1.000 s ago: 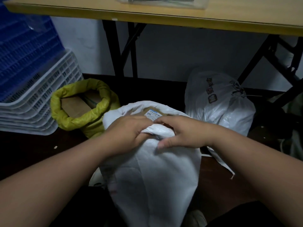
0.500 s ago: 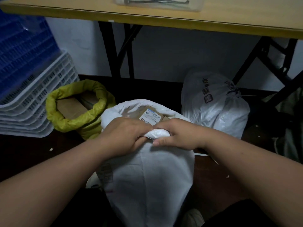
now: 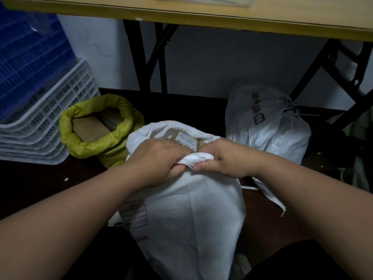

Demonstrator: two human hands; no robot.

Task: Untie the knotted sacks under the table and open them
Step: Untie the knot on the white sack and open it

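Left hand [image 3: 159, 158] and right hand [image 3: 224, 158] close together, both gripping the rolled near rim of the white woven sack [image 3: 187, 215] on the floor under the desk [image 3: 201, 15], likely folding it down to keep the mouth open; labelled carton [image 3: 185, 140] shows inside

Both hands — left [image 3: 156, 160], right [image 3: 226, 158] — side by side, fingers curled, forearms extended forward.

I see my left hand [image 3: 159, 158] and right hand [image 3: 226, 158] gripping the rolled rim of the white sack [image 3: 189, 215], a labelled box [image 3: 186, 141] just beyond my fingers [image 3: 201, 168], a yellow sack [image 3: 96, 128] open beyond the left knuckles.
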